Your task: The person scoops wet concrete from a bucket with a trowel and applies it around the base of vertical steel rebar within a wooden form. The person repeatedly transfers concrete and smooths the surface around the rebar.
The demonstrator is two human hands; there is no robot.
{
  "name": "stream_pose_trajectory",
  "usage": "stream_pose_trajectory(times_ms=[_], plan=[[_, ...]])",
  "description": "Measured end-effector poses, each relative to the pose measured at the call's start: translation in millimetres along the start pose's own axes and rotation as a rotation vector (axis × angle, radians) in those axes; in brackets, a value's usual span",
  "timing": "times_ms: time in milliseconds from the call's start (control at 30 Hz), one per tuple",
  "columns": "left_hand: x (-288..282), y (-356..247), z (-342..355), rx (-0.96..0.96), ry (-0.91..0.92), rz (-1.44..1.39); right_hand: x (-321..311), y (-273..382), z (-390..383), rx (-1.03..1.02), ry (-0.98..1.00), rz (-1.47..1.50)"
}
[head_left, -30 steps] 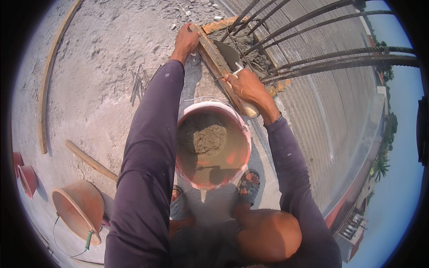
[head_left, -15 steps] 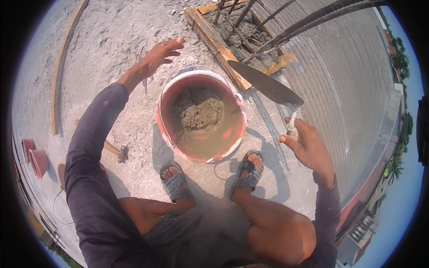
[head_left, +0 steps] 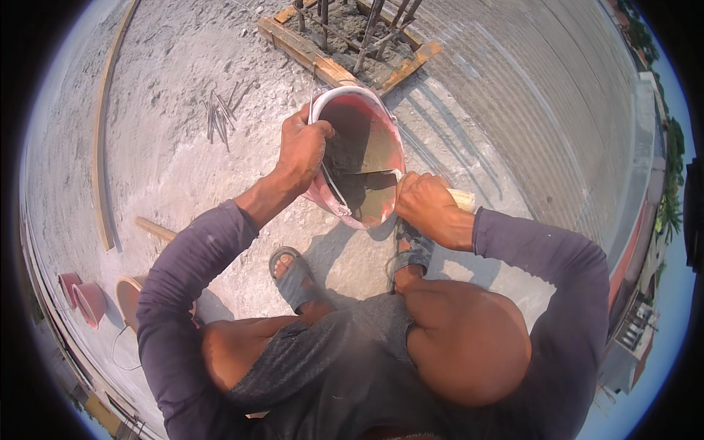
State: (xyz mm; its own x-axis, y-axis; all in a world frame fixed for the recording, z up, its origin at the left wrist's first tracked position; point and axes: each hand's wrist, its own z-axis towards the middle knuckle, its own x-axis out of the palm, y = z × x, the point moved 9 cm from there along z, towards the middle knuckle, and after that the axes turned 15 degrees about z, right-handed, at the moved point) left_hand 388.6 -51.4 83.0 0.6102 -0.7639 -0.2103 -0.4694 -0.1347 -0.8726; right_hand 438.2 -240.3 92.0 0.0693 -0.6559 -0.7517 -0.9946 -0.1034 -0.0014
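Observation:
A reddish bucket [head_left: 345, 91] with a whitish rim stands tilted in front of me, with wet grey mortar [head_left: 343, 139] inside. My left hand [head_left: 299, 152] is closed on its left rim, near the wire handle. In my right hand [head_left: 433, 211] is a trowel [head_left: 370, 181], its pale handle end showing past my fist. The trowel's blade lies inside the bucket, against or over the mortar; its tip I cannot make out. Just beyond the bucket, a wooden form [head_left: 293, 45] surrounds rough wet concrete with steel bars [head_left: 370, 33] rising from it.
A long wooden strip [head_left: 101, 139] lies on the rough floor at far left. Several thin metal rods [head_left: 218, 119] lie nearer. Red buckets [head_left: 89, 303] stand at lower left, by a wooden handle [head_left: 154, 227]. A ribbed surface [head_left: 528, 110] spreads at right.
My left hand has come down onto the bucket's rim and closed there. The trowel has moved from beside the form into the bucket. The bucket, upright before, is now tilted.

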Motion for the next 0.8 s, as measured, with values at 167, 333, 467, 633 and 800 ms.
stream_pose_trajectory(times_ms=[167, 333, 467, 633, 800], plan=[[7.1, 8.3, -3.4, 0.017, -0.002, 0.051, -16.1, 18.6, -18.3, -0.190, -0.191, 0.652], [13.2, 1.5, -4.6, 0.067, 0.015, 0.102, 18.6, -41.6, 20.4, -0.021, 0.036, 0.709], [11.8, 1.1, -10.5, 0.054, 0.002, 0.118, -11.3, -67.1, 27.6, -0.028, -0.257, 0.374], [22.6, 6.0, -14.8, 0.072, -0.042, 0.025, 22.1, -73.3, 42.9, 0.048, 0.034, 0.569], [21.1, 6.1, -18.9, 0.112, -0.003, 0.066, 74.3, -22.6, 38.6, -0.197, 0.111, 1.034]])
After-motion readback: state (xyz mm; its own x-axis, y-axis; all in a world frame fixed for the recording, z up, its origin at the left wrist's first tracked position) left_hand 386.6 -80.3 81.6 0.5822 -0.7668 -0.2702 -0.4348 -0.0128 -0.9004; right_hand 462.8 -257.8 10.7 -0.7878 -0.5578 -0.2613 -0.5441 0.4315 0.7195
